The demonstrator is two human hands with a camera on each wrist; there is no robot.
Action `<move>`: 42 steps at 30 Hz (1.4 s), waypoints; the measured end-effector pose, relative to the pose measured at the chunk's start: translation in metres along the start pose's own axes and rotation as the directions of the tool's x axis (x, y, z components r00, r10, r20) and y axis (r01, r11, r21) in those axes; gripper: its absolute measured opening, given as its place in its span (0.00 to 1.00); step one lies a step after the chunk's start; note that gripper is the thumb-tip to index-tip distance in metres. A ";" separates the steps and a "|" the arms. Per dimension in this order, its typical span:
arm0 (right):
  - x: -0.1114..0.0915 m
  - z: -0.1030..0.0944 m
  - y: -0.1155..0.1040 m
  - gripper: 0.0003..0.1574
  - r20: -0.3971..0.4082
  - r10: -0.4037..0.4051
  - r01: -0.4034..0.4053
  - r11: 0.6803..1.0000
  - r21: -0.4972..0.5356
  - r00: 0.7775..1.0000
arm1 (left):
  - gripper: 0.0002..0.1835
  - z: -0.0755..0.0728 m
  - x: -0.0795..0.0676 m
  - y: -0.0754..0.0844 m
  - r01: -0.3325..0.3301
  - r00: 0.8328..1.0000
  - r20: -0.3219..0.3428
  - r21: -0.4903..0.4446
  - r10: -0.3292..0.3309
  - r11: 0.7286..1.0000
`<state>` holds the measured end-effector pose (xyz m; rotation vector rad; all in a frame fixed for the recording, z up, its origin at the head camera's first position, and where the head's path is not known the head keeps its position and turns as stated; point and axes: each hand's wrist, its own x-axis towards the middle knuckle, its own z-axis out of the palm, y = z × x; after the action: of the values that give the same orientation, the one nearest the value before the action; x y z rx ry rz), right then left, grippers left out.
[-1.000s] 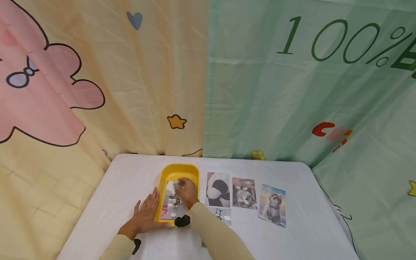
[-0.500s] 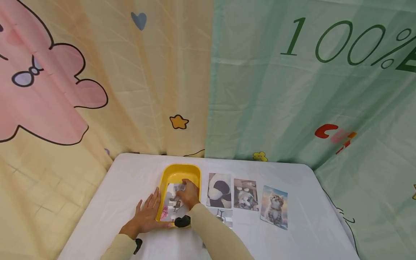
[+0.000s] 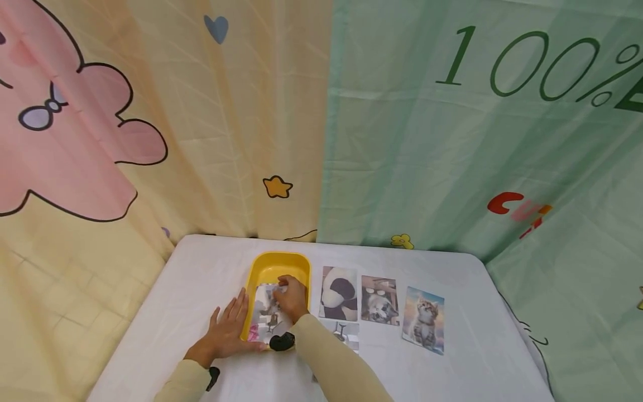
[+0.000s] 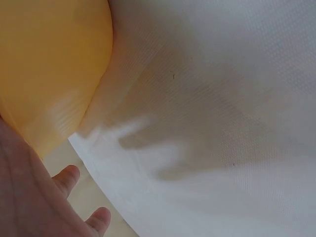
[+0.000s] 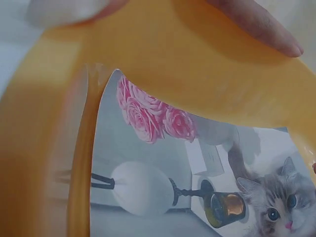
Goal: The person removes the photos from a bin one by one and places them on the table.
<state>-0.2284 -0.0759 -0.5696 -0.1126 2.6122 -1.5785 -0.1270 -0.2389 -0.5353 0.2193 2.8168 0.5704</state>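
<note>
A yellow tray (image 3: 281,258) stands left of the table's middle. In it lies a glossy picture card (image 3: 267,318); the right wrist view shows its pink roses (image 5: 148,116), a lamp and a cat's face (image 5: 286,207). My right hand (image 3: 293,298) reaches into the tray, its curled fingers holding the card near its far right part; the fingertips are partly hidden. My left hand (image 3: 228,333) is spread against the tray's near left corner, fingers straight along the left side and thumb across the near rim. In the left wrist view the left hand (image 4: 24,182) sits beside the tray's outer wall (image 4: 54,64).
Right of the tray lie a black-and-white plush picture (image 3: 339,293), an upside-down animal picture (image 3: 379,301) and a kitten picture (image 3: 423,320). Another card (image 3: 349,334) is partly covered by my right sleeve. Printed curtains (image 3: 321,139) hang behind the white table (image 3: 477,312).
The card in the tray has shifted slightly toward the near end, with my right hand on it. My left hand keeps its place on the tray. The head view has moved slightly.
</note>
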 end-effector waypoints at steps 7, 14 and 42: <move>0.002 0.000 0.002 0.16 0.039 -0.002 0.000 0.998 0.056 0.999 | 0.72 0.001 0.002 0.000 0.008 1.000 0.000 0.014 -0.008 1.000; 0.002 0.001 0.002 0.17 0.094 0.063 -0.064 0.998 0.010 0.994 | 0.71 0.001 0.001 0.001 0.013 1.000 0.001 0.015 -0.013 1.000; -0.001 -0.009 -0.007 0.16 0.047 -0.109 0.106 0.993 0.053 0.993 | 0.71 -0.002 0.000 0.001 0.012 1.000 0.014 -0.010 -0.012 1.000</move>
<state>-0.2284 -0.0710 -0.5591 -0.2902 2.5658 -1.6514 -0.1271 -0.2388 -0.5334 0.2039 2.7993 0.5774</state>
